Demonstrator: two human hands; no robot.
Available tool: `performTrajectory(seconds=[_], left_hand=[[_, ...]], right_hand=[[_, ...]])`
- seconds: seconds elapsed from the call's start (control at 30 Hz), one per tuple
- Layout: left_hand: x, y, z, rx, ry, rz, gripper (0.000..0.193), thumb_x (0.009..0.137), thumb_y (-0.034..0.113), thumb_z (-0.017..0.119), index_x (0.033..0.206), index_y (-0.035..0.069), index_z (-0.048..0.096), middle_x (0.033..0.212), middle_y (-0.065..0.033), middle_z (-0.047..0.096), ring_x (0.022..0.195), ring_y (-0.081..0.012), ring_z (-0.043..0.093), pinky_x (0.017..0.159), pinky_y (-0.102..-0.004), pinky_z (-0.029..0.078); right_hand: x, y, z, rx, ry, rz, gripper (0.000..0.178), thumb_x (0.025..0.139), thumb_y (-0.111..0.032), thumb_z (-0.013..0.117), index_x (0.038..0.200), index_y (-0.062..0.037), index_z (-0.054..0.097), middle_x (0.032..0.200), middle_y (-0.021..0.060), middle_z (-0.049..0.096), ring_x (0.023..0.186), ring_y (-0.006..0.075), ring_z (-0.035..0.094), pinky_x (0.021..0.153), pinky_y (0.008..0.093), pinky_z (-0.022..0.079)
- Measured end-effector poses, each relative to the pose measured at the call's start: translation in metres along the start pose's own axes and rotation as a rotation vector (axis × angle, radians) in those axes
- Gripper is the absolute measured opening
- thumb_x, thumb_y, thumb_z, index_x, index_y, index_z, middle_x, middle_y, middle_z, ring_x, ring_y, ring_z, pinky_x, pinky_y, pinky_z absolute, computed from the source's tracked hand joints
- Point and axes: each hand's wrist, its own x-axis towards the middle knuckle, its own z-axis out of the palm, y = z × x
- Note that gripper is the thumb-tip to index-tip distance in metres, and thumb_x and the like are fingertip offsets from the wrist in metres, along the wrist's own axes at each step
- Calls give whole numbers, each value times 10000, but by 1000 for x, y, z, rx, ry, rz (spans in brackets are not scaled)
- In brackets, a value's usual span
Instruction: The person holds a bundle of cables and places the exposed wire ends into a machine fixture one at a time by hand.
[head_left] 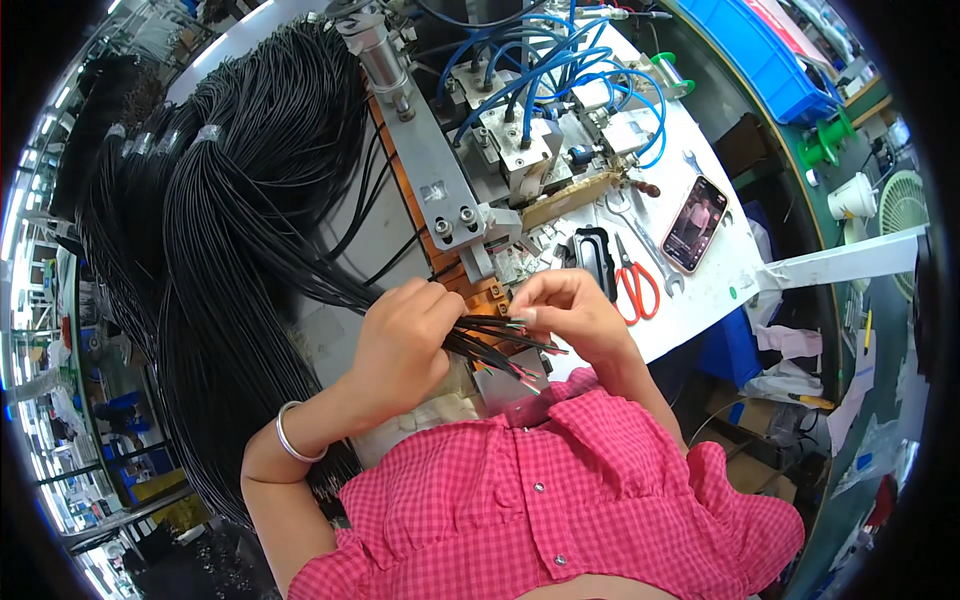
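Note:
My left hand [408, 338] is closed round a bunch of thin black cables [487, 345], whose ends stick out to its right. Small red, green and white wires show at the tips of several cables. At the upper tips my right hand [572, 312] pinches a cable end between thumb and forefinger. Left of my hands, the same cables run back into a large black cable bundle [235, 210] tied with clear bands. Just beyond my hands is a metal machine [445, 190] with copper-coloured blocks [487, 300] along its edge.
Right of the machine, red-handled scissors [636, 288], a wrench [650, 250] and a phone [696, 225] with a lit screen lie on the white table [715, 305]. Blue air hoses [560, 60] loop over the machine. A blue bin [750, 50] stands at the far right.

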Motion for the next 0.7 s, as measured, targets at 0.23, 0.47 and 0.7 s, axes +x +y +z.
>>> performTrajectory(seconds=[0.23, 0.47, 0.7], left_hand=[[1, 1, 0, -30, -29, -18, 270, 548, -42, 543, 810, 19, 539, 726, -99, 482, 737, -294, 492, 652, -393, 400], [1, 1, 1, -20, -54, 34, 324, 537, -56, 563, 852, 22, 568, 777, -110, 541, 779, -311, 522, 698, -393, 407], [0, 0, -1, 59, -5, 4, 197, 585, -24, 579, 756, 46, 512, 708, -90, 493, 730, -273, 504, 664, -372, 380]], right_hand=[[3, -2, 2, -174, 137, -77, 88, 824, -71, 679, 838, 9, 645, 690, 16, 630, 564, 44, 555, 463, 181, 427], [9, 11, -6, -365, 234, -78, 87, 839, -57, 657, 803, 2, 604, 654, 24, 607, 539, 59, 559, 457, 197, 442], [15, 11, -11, -215, 63, 105, 134, 897, -129, 586, 806, -34, 557, 625, -7, 556, 486, 40, 472, 415, 198, 357]])
